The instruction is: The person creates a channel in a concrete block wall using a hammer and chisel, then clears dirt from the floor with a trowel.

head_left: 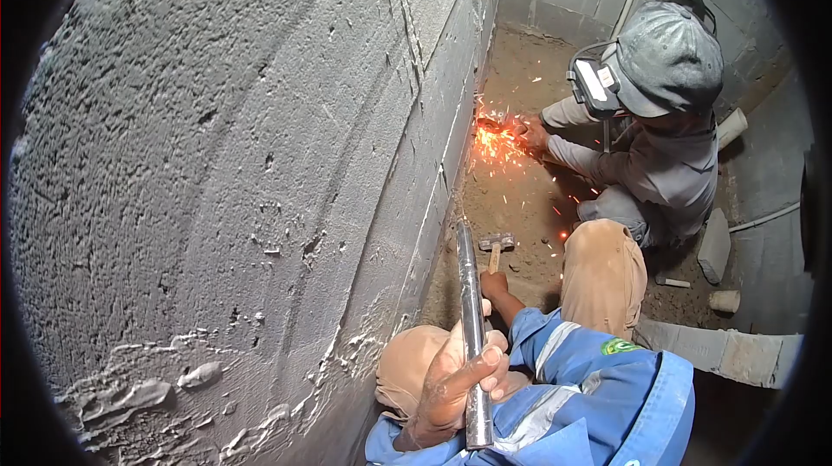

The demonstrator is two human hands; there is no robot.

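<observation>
My left hand (464, 372) is wrapped round a dark metal bar (471, 310), whose upper end points at the foot of the block wall. Beyond it, my right hand (494, 284) grips the short wooden handle of a hammer (497, 242). The hammer's head is low over or on the dirt floor; which of the two I cannot tell. The bar's upper end is just left of the hammer, apart from it. My bent knees in tan trousers are on either side of my hands.
A grey block wall (260, 162) fills the left. A crouching co-worker (672, 154) in a cap faces the wall, with bright sparks (498, 136) at their hands. Right of them are a stone slab (714, 247) and a pipe stub (724, 300). A block ledge (724, 350) lies lower right.
</observation>
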